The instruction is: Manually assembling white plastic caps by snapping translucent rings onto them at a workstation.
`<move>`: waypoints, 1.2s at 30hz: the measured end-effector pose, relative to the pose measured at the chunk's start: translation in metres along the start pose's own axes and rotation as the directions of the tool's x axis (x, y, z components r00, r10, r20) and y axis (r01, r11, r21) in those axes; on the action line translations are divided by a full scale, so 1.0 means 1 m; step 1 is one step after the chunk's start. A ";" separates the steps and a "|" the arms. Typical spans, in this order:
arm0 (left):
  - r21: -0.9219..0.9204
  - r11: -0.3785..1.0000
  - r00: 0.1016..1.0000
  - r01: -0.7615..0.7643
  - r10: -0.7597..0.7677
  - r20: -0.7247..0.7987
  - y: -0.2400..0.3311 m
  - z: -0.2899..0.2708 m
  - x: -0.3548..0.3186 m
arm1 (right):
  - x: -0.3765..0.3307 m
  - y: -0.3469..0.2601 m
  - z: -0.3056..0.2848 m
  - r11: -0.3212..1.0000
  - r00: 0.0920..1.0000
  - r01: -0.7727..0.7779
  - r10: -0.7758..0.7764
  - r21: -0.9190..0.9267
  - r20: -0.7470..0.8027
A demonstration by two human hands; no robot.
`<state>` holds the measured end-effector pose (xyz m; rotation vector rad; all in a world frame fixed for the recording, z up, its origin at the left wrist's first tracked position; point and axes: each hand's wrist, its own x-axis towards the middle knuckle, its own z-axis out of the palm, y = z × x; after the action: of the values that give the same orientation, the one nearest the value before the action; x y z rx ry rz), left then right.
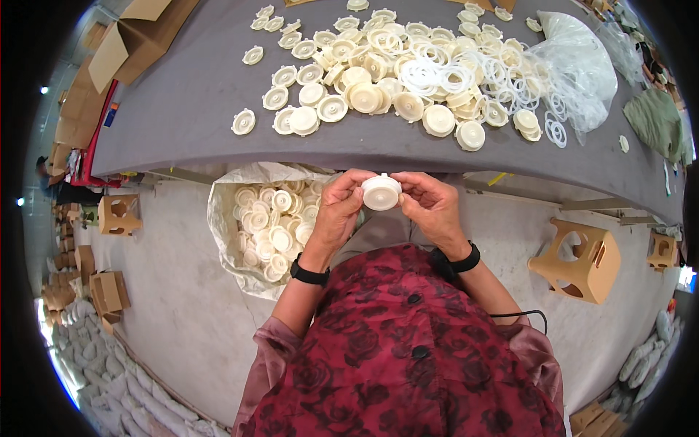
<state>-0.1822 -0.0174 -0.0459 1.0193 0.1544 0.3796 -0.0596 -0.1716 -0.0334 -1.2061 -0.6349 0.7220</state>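
Observation:
Between my two hands, just off the table's near edge, is a round cream plastic cap (381, 193) with small lugs on its rim. My left hand (345, 206) pinches its left side with thumb and fingers. On the other side, my right hand (431, 206) grips the rim the same way. Beyond my hands a heap of similar cream caps (332, 108) lies on the grey table. White plastic rings (421, 76) lie loose over the right part of the heap. Whether a ring sits in the held cap cannot be made out.
A white woven sack (222, 247) full of cream caps stands below the table edge, left of my lap. On the table's right lies a clear plastic bag (579, 69). Tan plastic stools (579, 258) stand on the floor at both sides. An open cardboard box (142, 44) is at far left.

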 end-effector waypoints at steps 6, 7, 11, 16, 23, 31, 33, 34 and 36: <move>0.011 0.999 0.998 0.040 -0.040 0.055 0.010 0.000 0.005 | 0.001 -0.001 -0.002 0.982 0.986 0.165 -0.162 -0.089 0.038; 0.011 0.999 0.998 0.040 -0.041 0.053 0.011 0.000 0.004 | 0.001 -0.002 -0.002 0.981 0.986 0.165 -0.161 -0.103 0.043; 0.135 0.985 0.990 0.111 -0.122 0.077 0.007 0.001 0.002 | 0.002 -0.007 -0.001 0.976 0.990 0.135 -0.128 -0.168 0.052; 0.115 0.985 0.984 0.130 -0.142 0.104 0.026 0.007 0.009 | 0.004 -0.013 -0.009 0.985 0.985 -0.035 0.063 -0.170 0.163; 0.084 0.977 0.979 0.198 -0.202 0.038 0.018 0.003 0.019 | 0.009 -0.003 -0.009 0.922 0.964 -0.267 0.250 0.281 0.095; -0.213 0.975 0.989 0.061 -0.088 -0.120 -0.011 0.015 0.004 | 0.001 0.005 -0.001 0.787 0.949 -0.250 0.316 0.565 -0.021; -0.173 0.984 0.991 0.046 -0.067 -0.115 -0.016 0.012 0.004 | -0.001 0.009 0.002 0.773 0.948 -0.227 0.315 0.593 -0.049; -0.172 0.984 0.992 0.046 -0.066 -0.110 -0.015 0.016 0.005 | -0.002 0.010 0.002 0.775 0.949 -0.222 0.312 0.592 -0.052; 0.018 1.000 0.989 -0.022 0.024 -0.145 -0.015 0.026 0.007 | -0.003 0.011 0.003 0.788 0.944 -0.183 0.308 0.588 -0.119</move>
<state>-0.1642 -0.0425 -0.0445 1.0104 0.2777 0.4745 -0.0659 -0.1698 -0.0439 -0.7866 -0.0551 0.9121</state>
